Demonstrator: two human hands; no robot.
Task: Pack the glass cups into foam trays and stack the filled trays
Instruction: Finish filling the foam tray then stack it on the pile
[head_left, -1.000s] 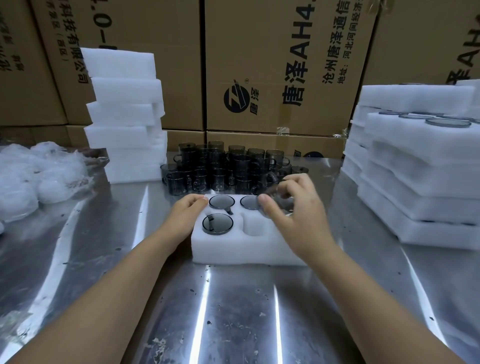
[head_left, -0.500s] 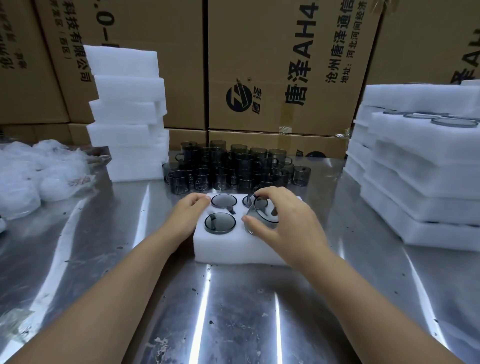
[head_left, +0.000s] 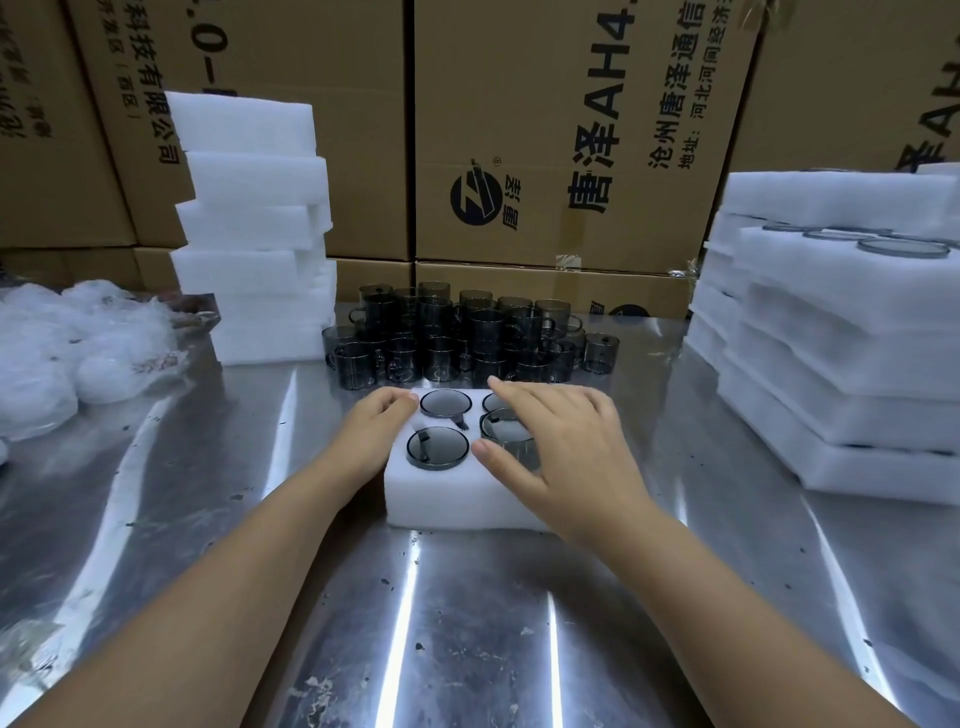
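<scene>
From the head camera, a white foam tray (head_left: 467, 499) sat in the middle of a shiny metal table (head_left: 467, 623). Two dark glass cups sat down in its left holes, one at the back (head_left: 445, 404) and one at the front (head_left: 437, 448). A third cup (head_left: 493, 402) showed a little behind the right hand.

The left hand (head_left: 374, 436) rested on the tray's left edge. Its fingers were loosely bent and held nothing.

The right hand (head_left: 566, 447) was over the tray. Its thumb and first finger were spread wide, with one more glass cup (head_left: 506, 434) between them. That cup stood partly in a front hole and stuck up above the foam. I could not tell if the fingers squeezed it.

Behind the tray was a pile of loose cups (head_left: 457, 332). A stack of foam blocks (head_left: 254, 234) stood on the left, near some crumpled plastic (head_left: 78, 353). A stack of filled trays (head_left: 841, 338) stood on the right. Brown boxes (head_left: 561, 130) made a wall at the back.
</scene>
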